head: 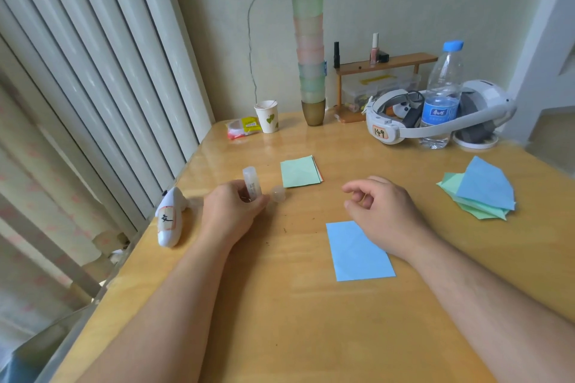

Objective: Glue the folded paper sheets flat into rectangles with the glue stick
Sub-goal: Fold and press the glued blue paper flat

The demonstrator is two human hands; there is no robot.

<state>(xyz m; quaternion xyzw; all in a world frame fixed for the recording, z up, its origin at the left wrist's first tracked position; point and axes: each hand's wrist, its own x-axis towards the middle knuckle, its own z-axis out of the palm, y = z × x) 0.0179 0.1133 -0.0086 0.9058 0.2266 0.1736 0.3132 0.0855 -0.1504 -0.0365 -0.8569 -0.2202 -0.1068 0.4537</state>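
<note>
Now, at the table: a person works at a wooden table (311, 305) with folded paper and glue.
Left hand: the left hand (231, 211) grips the glue stick (252, 185) near its base, fingers curled round the tube, which stands roughly upright with its open end up.
Cap: the clear cap (277, 193) lies on the table just beside that hand, off the stick.
Right hand: the right hand (381, 211) hovers above the table with fingers loosely curled and holds nothing; its wrist crosses the blue sheet's far corner.
Blue sheet: a flat blue rectangle (359, 250) lies near the front, between the forearms.
Done stack: a small stack (300, 171) with a green sheet on top lies beyond the glue stick, apparently finished pieces.
Waiting pile: a loose pile (479, 193) of blue and green folded sheets sits at the far right, well apart from both hands.
Step in hand: likely gluing or setting aside the blue sheet. To do it well, hold the sheet down with the free hand, spread glue thinly under the flap, then press flat from the fold outward.
Containers: a paper cup (267, 116) holds thin sticks; a bottle (441, 96) holds some water; the stacked cups (309, 59) look empty; a clear box (378, 88) under the small shelf (387, 62) holds small items too blurred to name.
</note>
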